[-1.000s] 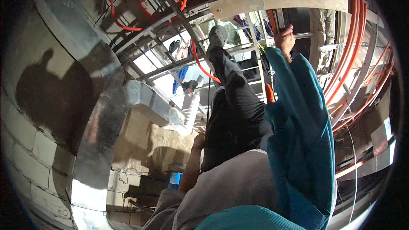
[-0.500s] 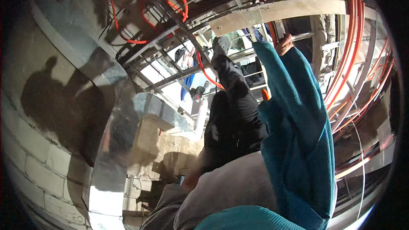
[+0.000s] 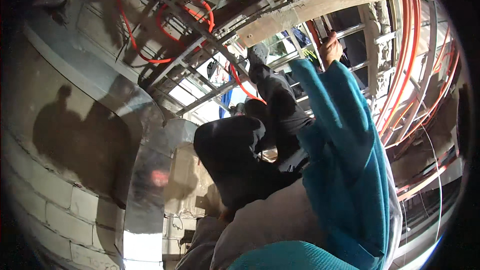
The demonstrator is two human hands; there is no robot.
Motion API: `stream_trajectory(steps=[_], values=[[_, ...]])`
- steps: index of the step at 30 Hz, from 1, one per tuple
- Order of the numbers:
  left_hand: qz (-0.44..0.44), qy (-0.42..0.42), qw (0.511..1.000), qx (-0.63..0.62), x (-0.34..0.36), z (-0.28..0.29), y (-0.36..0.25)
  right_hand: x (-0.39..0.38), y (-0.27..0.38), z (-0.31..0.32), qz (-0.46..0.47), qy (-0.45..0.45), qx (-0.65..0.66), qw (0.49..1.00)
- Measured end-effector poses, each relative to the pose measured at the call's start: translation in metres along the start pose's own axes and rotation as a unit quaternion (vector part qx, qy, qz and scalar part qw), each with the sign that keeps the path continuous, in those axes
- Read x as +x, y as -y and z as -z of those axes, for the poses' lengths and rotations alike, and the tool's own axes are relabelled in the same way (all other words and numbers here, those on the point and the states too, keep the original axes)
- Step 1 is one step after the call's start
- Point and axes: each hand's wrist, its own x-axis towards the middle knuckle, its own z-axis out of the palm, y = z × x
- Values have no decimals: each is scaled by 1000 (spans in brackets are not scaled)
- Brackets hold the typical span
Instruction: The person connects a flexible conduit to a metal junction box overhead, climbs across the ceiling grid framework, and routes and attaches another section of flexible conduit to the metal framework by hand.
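Right grip (image 3: 331, 50) near metal bar (image 3: 351, 31), teal cloth (image 3: 345, 170)

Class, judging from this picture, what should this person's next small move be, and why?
Perhaps ease the left leg down onto firm support before shifting the right hand: the leg is bent, its foot can't be made out clearly, and gaps show in the metal framework. The hand is up by a metal bar, its grip unclear.

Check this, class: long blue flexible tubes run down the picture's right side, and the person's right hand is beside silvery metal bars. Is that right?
No: the long flexible tubes are orange-red, not blue, as the head view shows. The right hand is beside silvery metal bars.
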Motion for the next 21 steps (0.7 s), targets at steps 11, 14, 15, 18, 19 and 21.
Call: stream_trajectory(steps=[11, 14, 15, 18, 19, 21], values=[[-48, -59, 992, 103, 22, 117, -42, -1, 3, -14, 42, -47, 14, 998], [-129, -126, 972, 150, 63, 181, -104, -4, -13, -12, 42, -40, 78, 995], [-175, -163, 959, 153, 74, 208, -139, -4, -10, -12, 58, -63, 68, 994], [-354, -287, 882, 120, 85, 289, -275, -6, 28, 5, 25, 21, 118, 993], [-435, -286, 849, 94, 79, 300, -335, -8, 13, 3, 44, -37, 121, 991], [-433, -250, 866, 18, 74, 302, -423, -5, -1, -8, 25, -26, 73, 997]])
